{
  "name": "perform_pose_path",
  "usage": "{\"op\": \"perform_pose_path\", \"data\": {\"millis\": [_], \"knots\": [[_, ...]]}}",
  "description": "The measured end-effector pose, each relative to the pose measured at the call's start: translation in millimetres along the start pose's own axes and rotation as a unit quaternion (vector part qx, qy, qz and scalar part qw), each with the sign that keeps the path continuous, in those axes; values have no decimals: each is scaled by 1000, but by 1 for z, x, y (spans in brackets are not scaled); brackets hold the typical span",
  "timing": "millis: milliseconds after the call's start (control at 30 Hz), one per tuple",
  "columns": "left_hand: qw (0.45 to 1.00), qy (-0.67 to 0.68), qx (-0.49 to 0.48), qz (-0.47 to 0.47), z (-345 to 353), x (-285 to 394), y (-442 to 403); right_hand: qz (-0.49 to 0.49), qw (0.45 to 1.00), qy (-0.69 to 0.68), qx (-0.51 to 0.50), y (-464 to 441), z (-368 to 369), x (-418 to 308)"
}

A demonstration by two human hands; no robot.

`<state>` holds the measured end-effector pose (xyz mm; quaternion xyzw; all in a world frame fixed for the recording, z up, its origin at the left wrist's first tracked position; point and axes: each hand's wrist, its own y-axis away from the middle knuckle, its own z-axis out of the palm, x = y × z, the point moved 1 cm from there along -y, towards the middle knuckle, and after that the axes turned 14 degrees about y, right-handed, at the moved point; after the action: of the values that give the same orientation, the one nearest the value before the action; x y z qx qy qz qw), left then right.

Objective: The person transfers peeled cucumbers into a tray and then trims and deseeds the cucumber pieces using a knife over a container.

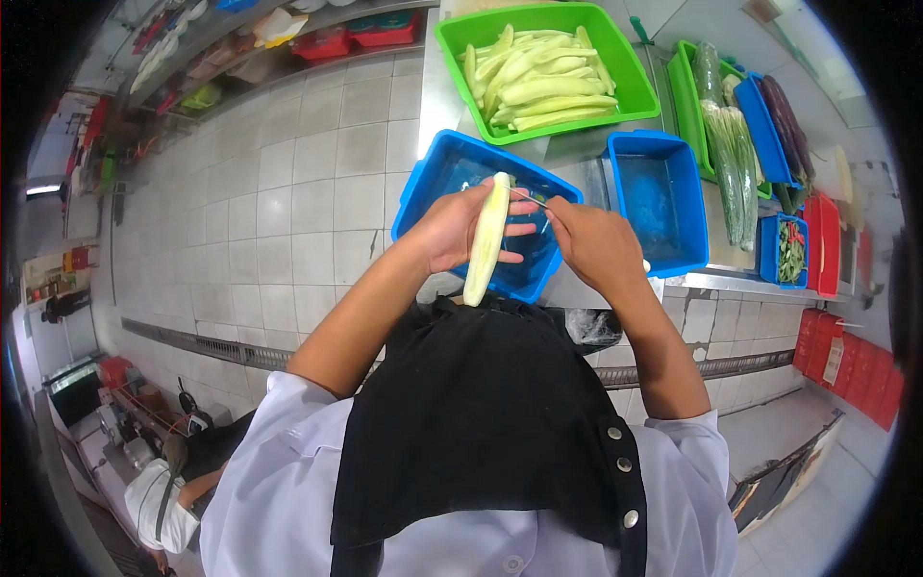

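Note:
My left hand (457,229) holds a peeled, pale green cucumber-like vegetable (488,240) upright in the view, its fingers spread behind it. My right hand (588,240) is closed around a small thin tool (531,199), whose tip points at the upper part of the vegetable. Under both hands sits a blue basin (433,159) with a few peel scraps inside. Beyond it, a green tub (639,96) holds several peeled vegetables (553,87). A second blue basin (692,173) stands just right of my right hand.
At the right are a green tray (681,77) with wrapped long vegetables (726,163), a small blue basket (769,255) and a red container (822,245). Another person (168,505) is at the lower left. Shelves with red trays (385,31) line the upper left.

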<state>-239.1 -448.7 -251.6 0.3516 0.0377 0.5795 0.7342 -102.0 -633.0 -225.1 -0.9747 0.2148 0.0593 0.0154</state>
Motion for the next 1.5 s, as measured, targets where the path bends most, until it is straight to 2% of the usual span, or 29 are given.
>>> {"op": "perform_pose_path", "data": {"millis": [333, 433, 633, 767, 867, 967, 1067, 1167, 1333, 1500], "knots": [[999, -7, 31, 7, 0, -7, 3, -54, 999, -8, 2, 13, -12, 2], [1000, -7, 25, 6, 4, -6, 4, -29, 999, 9, 13, 8, -9, 4], [1000, -7, 24, 1, 5, -6, 5, -63, 998, 25, -5, 16, -10, 1], [1000, -22, 9, 0, 6, -5, 6, -53, 998, -10, 22, 11, -13, 5], [999, -32, 4, 2, 9, -6, 6, -44, 998, 29, 27, 10, -11, 5], [1000, -25, 6, 5, 7, -5, 5, -86, 995, 36, 18, 18, -11, 1], [1000, -25, 7, 2, 7, -4, 6, -82, 996, 22, 16, 18, -15, 2], [999, -42, -6, 5, 10, -4, 6, -40, 998, 41, 39, 13, -15, 6], [999, -36, 2, 3, 9, -5, 4, -94, 995, 30, 5, 22, -22, 5], [999, -49, -1, -2, 13, -4, 4, -61, 998, 25, 23, 14, -16, 10]]}}
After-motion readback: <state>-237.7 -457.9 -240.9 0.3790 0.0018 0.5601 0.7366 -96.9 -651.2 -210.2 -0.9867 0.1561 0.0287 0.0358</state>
